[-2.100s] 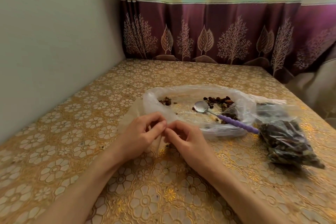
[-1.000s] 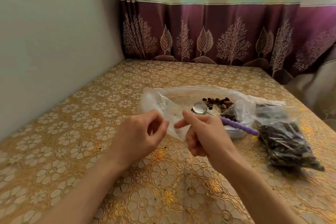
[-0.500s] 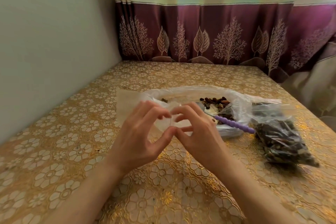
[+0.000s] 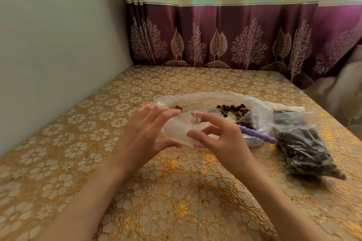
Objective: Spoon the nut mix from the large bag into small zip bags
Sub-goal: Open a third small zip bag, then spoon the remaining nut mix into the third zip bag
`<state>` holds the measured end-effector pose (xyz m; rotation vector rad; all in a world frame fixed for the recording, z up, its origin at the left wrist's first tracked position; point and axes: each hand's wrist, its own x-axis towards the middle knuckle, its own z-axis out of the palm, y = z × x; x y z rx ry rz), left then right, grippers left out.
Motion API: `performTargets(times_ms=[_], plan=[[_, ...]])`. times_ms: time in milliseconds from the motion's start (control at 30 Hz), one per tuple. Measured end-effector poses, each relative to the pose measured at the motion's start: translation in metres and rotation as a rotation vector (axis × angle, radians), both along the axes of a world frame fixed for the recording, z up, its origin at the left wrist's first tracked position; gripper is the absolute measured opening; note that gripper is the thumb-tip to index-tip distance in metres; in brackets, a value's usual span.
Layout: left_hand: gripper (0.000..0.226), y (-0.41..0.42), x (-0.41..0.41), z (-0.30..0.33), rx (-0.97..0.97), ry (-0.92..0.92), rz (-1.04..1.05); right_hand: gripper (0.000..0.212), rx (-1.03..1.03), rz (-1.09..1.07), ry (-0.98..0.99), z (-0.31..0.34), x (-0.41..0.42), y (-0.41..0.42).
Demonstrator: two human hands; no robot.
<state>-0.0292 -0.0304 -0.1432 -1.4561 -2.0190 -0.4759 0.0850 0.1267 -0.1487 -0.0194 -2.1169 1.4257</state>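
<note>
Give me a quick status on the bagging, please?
Both hands, left and right, hold small zip bag open, empty. Spoon rests in large bag. Nothing in the way.

A plain pale wall (image 4: pixel 58 45) stood left; a maroon tree-patterned curtain (image 4: pixel 225 45) hung far behind the gold floral-clothed surface (image 4: pixel 176 201), backlit above.

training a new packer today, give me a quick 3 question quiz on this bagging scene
1. True or false: the spoon is in the right hand.
2. What do both hands hold? A) an empty small zip bag B) the filled zip bag C) the curtain
3. Where does the spoon's bowl rest?

Key
1. False; its purple handle sticks out of the large bag, untouched.
2. A; the left hand and right hand hold its mouth.
3. Inside the large bag, by the nut mix.
</note>
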Motion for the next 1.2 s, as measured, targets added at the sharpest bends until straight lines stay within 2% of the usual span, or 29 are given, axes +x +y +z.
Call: performTargets(times_ms=[167, 233, 300, 367, 467, 567, 667, 733, 800, 967, 1067, 1200], plan=[[0.061, -0.004, -0.001, 0.004, -0.001, -0.032, 0.009, 0.056, -0.096, 0.044, -0.047, 0.002, 0.002, 0.004], [0.072, -0.004, 0.002, 0.003, -0.027, -0.007, 0.034, 0.056, -0.06, 0.011, -0.048, 0.003, 0.003, 0.003], [0.089, -0.002, 0.006, 0.003, -0.064, 0.015, 0.056, 0.047, 0.037, -0.03, -0.038, 0.004, 0.004, -0.001], [0.095, 0.003, 0.012, 0.004, -0.079, 0.052, 0.064, 0.038, 0.107, -0.039, -0.021, 0.003, 0.003, -0.006], [0.083, 0.01, 0.019, 0.004, -0.072, 0.065, 0.044, 0.032, 0.119, -0.02, 0.005, 0.002, 0.003, -0.012], [0.073, 0.009, 0.021, 0.003, -0.057, 0.049, 0.036, 0.02, 0.046, -0.036, 0.044, 0.004, 0.004, -0.012], [0.071, 0.01, 0.021, 0.001, -0.054, 0.045, 0.05, 0.016, 0.001, -0.162, 0.101, 0.008, 0.005, -0.006], [0.072, 0.012, 0.021, 0.0, -0.037, 0.023, 0.036, 0.011, 0.124, -0.35, 0.075, 0.011, 0.007, 0.007], [0.075, 0.012, 0.021, -0.002, -0.005, -0.013, 0.022, 0.012, 0.337, -0.511, -0.026, 0.015, 0.015, 0.028], [0.084, 0.01, 0.015, -0.004, 0.134, -0.209, -0.025, 0.03, 0.936, -0.654, -0.526, 0.016, 0.047, 0.067], [0.086, 0.009, 0.013, -0.006, 0.155, -0.259, -0.039, 0.032, 1.027, -0.632, -0.659, 0.016, 0.055, 0.071], [0.079, 0.01, 0.015, -0.009, 0.159, -0.241, -0.052, 0.024, 1.009, -0.651, -0.62, 0.018, 0.052, 0.073]])
